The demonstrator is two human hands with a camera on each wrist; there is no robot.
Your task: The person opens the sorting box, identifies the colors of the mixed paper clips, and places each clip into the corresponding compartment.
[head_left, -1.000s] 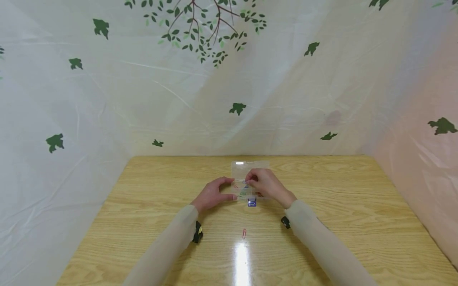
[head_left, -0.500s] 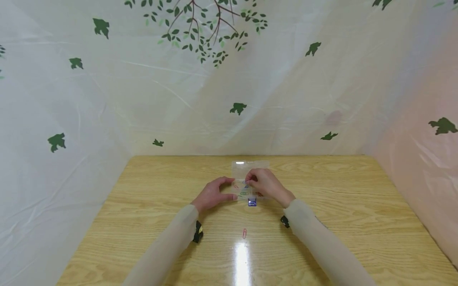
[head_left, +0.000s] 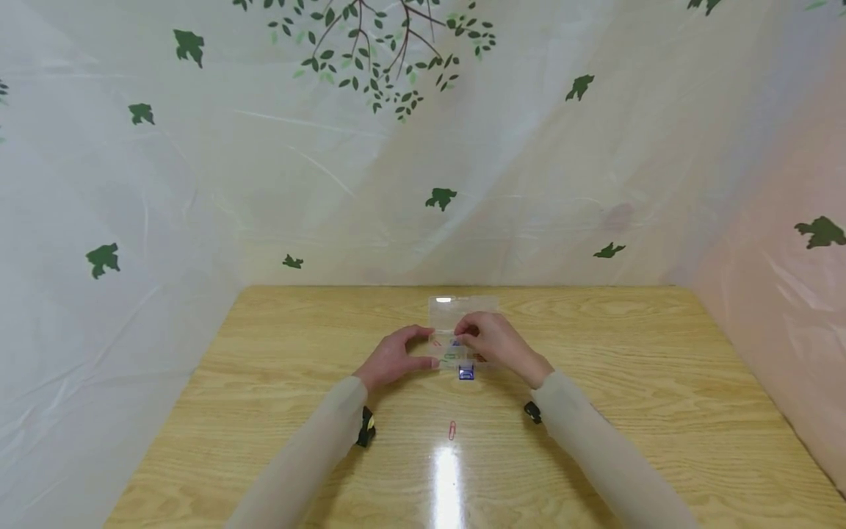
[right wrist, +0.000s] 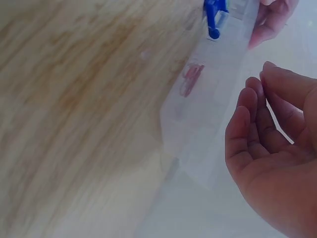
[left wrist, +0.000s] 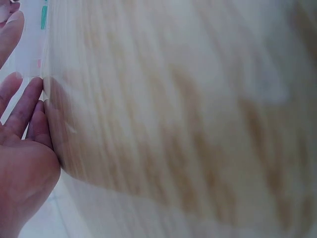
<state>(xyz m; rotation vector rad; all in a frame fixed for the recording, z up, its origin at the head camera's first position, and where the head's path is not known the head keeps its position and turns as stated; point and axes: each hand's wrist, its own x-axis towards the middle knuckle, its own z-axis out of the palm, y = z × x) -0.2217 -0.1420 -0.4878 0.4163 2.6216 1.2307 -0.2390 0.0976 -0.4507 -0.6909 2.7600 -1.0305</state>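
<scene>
A clear plastic compartment box (head_left: 432,361) sits on the table, its transparent lid (head_left: 463,308) raised behind it. A blue latch (head_left: 466,372) hangs at its front. My left hand (head_left: 390,358) holds the box's left end, thumb at the front and fingers at the back. Over the middle, my right hand (head_left: 496,342) has curled fingers, thumb and index tips together; nothing shows between them in the right wrist view. Inside lie a green paper clip (head_left: 450,356), a blue clip (head_left: 456,342) and red paper clips (right wrist: 192,79). The right hand hides part of the box.
One pinkish-red paper clip (head_left: 452,430) lies on the wooden table (head_left: 264,411) nearer the person, just beyond a bright light reflection. Black wrist devices (head_left: 366,427) show at the sleeves. A white curtain with leaf and bird prints (head_left: 344,191) closes off the back and sides.
The blue sliver at my right fingertips is no longer visible there; blue shows only in the compartment below. My right hand has barely shifted, and the left stays on the box.
</scene>
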